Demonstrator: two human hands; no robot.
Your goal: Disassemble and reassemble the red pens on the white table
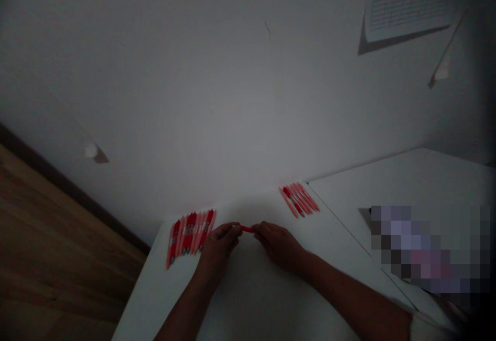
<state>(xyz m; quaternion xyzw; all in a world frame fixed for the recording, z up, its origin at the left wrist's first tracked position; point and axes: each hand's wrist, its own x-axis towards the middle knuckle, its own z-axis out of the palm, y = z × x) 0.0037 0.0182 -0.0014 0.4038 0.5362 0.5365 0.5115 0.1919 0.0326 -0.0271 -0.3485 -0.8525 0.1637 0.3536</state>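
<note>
A person's left hand point(219, 248) and right hand point(279, 245) close at the fingertips on a small red plastic piece point(246, 229) above a white counter point(251, 302). The piece looks light, stiff and slick, best held along its slim middle. Rows of red and pink pens point(189, 237) lie left of the piece, and a second bunch of pens point(298, 200) lies to its right. Fingers hide its ends; dim light blurs the pens' detail; a pixelated patch point(430, 248) masks the counter's far right.

Dim white wall point(186, 72) beyond the right hand point(279, 247)
Wooden floor point(54, 243) left, white counter point(406, 175) right, printed sheet point(408, 5) high on the wall.
</note>
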